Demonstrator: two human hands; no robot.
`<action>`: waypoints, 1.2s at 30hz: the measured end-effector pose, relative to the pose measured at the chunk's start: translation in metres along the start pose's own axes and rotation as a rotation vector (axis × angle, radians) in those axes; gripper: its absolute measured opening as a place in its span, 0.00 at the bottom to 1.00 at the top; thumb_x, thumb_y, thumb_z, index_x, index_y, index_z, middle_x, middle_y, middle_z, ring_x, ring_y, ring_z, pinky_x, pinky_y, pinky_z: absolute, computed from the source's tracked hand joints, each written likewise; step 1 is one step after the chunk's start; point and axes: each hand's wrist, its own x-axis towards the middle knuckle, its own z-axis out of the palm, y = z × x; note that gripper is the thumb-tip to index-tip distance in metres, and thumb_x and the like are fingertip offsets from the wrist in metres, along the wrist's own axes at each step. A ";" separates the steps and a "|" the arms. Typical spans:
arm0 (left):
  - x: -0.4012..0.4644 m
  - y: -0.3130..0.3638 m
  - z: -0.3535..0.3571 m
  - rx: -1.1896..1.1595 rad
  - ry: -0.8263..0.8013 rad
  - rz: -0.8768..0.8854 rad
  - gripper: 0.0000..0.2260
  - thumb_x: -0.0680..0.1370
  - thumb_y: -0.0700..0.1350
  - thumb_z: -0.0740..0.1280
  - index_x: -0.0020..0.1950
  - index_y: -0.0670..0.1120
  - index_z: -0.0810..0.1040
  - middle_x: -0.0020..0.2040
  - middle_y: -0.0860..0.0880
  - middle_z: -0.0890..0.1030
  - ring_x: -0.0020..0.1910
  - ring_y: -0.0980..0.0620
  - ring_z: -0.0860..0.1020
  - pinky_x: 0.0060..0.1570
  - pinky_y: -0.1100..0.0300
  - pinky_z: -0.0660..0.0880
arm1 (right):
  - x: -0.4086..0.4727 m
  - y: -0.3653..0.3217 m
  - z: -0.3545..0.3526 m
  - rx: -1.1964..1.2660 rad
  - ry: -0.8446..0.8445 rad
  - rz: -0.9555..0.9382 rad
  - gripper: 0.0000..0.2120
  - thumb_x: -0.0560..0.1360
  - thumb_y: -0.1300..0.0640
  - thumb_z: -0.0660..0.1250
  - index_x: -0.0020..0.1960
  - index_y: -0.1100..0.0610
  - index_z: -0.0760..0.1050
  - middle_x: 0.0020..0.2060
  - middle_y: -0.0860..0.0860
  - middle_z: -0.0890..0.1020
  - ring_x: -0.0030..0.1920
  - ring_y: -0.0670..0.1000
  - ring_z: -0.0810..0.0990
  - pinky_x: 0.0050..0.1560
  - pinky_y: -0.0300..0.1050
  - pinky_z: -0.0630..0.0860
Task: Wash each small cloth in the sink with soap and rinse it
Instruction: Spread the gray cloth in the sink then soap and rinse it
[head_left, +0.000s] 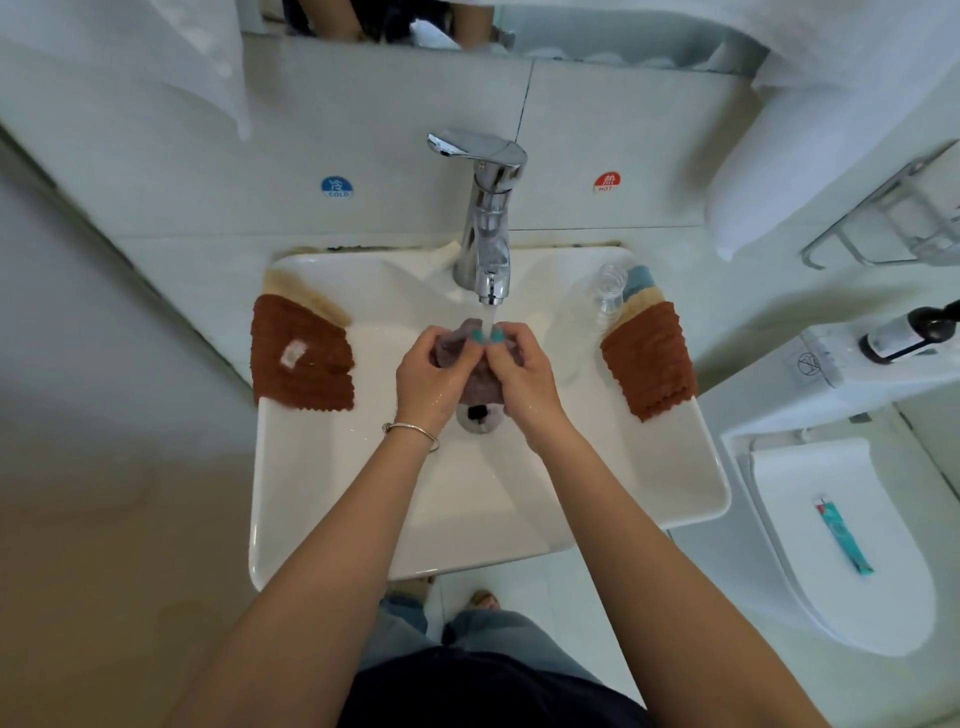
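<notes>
1. Under the chrome faucet (488, 218), over the basin of the white sink (322, 499): one small grey-purple cloth (480, 384), bunched, with one stream of water (488, 321) running onto it.
2. Hands, two: left hand (428, 371) and right hand (522, 374) side by side, fingers curled round the cloth and pinching it at the top; teal nails show. One thin bracelet (413, 430) on the left wrist.
3. Cloths on the left sink rim, two: one brown cloth (301, 356) with a white tag, lying over one beige cloth (306, 299).
4. Cloths on the right sink rim, three in a stack: brown (649, 358) on top, beige and blue edges behind.
5. One clear plastic bottle (589, 317), just beside the right stack.
6. Wall stickers, two: blue "COLD" (336, 186), red "HOT" (608, 182).
7. One dark pump bottle (906, 332) at right; one teal tube (842, 535) on the toilet lid.
</notes>
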 end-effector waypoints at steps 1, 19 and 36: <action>0.001 0.001 0.004 -0.007 -0.014 -0.004 0.13 0.76 0.52 0.71 0.41 0.44 0.73 0.35 0.54 0.74 0.34 0.60 0.72 0.39 0.65 0.68 | 0.001 0.001 -0.002 -0.001 0.004 -0.004 0.05 0.81 0.53 0.61 0.47 0.49 0.74 0.42 0.46 0.79 0.46 0.47 0.79 0.54 0.53 0.77; 0.005 0.004 0.032 -0.101 0.178 0.007 0.09 0.81 0.55 0.60 0.41 0.56 0.69 0.38 0.56 0.78 0.38 0.58 0.76 0.40 0.63 0.72 | 0.006 0.000 0.030 -0.207 0.179 -0.156 0.10 0.79 0.43 0.62 0.46 0.49 0.72 0.36 0.42 0.79 0.40 0.41 0.78 0.46 0.46 0.77; 0.012 0.021 0.034 -0.005 0.215 -0.071 0.22 0.82 0.47 0.60 0.28 0.44 0.65 0.25 0.50 0.69 0.26 0.55 0.65 0.33 0.59 0.65 | 0.020 -0.019 0.019 -0.935 0.102 -0.139 0.13 0.84 0.53 0.54 0.45 0.58 0.70 0.37 0.55 0.79 0.39 0.56 0.78 0.37 0.46 0.69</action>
